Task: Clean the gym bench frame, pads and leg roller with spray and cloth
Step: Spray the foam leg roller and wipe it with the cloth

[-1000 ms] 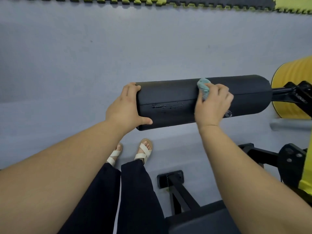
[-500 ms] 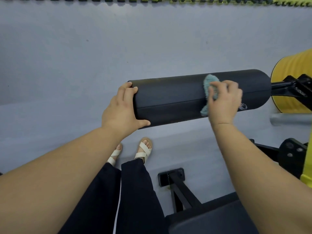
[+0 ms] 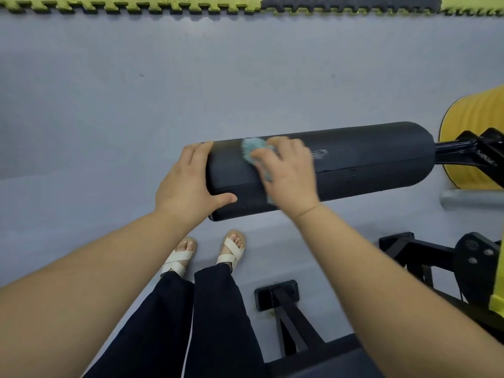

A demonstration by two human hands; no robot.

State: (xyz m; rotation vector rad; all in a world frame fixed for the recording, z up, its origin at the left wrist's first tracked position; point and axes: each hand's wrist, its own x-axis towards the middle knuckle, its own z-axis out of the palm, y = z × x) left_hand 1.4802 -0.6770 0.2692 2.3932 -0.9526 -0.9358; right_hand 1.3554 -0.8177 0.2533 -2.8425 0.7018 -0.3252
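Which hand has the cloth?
The right hand, pressing the blue cloth on the roller. The left hand only grips the roller's end.

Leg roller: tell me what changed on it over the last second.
The right hand, holding the cloth, first slid a little toward the frame end of the leg roller. It then swept back toward the free end and now wipes right beside the left hand. Nothing was picked up or let go. The left hand stayed gripping the roller's free end.
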